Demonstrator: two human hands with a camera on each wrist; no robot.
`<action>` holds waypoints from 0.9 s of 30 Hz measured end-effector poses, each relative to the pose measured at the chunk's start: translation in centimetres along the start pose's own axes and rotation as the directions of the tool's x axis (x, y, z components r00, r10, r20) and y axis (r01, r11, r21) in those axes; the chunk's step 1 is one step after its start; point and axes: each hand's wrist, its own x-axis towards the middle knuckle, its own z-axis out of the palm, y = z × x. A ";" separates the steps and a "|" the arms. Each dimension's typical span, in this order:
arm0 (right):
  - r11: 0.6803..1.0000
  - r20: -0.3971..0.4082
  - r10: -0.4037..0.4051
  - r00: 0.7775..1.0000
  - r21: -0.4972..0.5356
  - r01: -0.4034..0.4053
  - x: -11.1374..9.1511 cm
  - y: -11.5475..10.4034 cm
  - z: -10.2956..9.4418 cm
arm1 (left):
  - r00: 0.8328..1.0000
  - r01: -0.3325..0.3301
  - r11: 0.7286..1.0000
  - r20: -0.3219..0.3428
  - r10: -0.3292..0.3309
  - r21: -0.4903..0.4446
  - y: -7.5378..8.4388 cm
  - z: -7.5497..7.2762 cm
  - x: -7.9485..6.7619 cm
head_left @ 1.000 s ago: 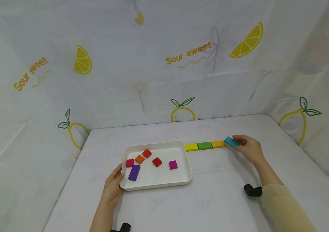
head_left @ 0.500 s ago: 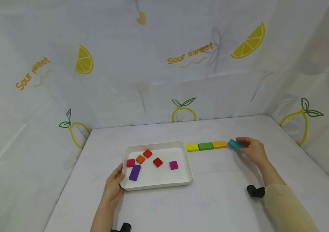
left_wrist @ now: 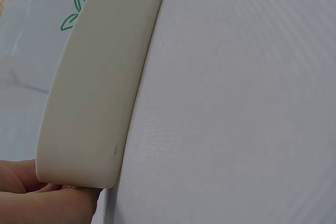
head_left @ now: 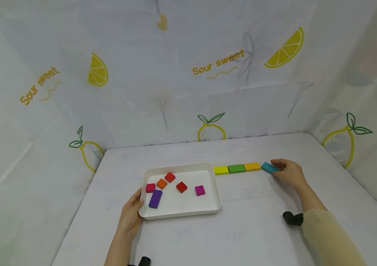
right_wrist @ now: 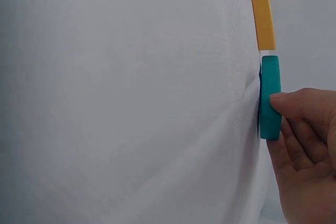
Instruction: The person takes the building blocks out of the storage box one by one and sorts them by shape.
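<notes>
My right hand (head_left: 289, 173) pinches a blue rectangular block (head_left: 269, 168) between thumb and fingers at the right end of a row of blocks. The row holds a yellow block (head_left: 221, 170), a green block (head_left: 236, 169) and an orange-yellow block (head_left: 252, 167), laid end to end. In the right wrist view a small gap separates the blue block (right_wrist: 270, 98) from the orange-yellow block (right_wrist: 263, 17). My left hand (head_left: 130, 213) holds the left side of a white tray (head_left: 188, 213). Its thumb and fingers show at the tray's end (left_wrist: 79, 169) in the left wrist view.
Inside the tray lie a purple rectangular block (head_left: 155, 199), a magenta block (head_left: 200, 190), a pink block (head_left: 150, 188), an orange block (head_left: 161, 183) and red blocks (head_left: 181, 187). The white table (head_left: 228, 236) meets a printed cloth backdrop (head_left: 162, 92) behind the row.
My right hand has moved slightly right and down with the blue block, which now lies lower and off the orange-yellow block's end. The left hand keeps its hold on the tray.
</notes>
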 end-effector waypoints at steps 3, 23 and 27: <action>1.000 0.010 -0.006 1.000 -0.003 0.006 0.1 0.1 0.0 | 1.000 0.000 1.000 -0.002 0.000 0.003 0.0 0.0 0.0; 0.998 0.117 -0.031 0.993 0.049 0.026 2.9 1.3 -0.7 | 1.000 -0.003 1.000 0.012 0.003 0.020 -0.2 -0.1 0.2; 0.998 0.156 -0.019 0.988 0.055 0.010 3.5 1.6 -0.9 | 1.000 -0.003 1.000 0.008 0.002 0.030 -0.3 -0.2 0.3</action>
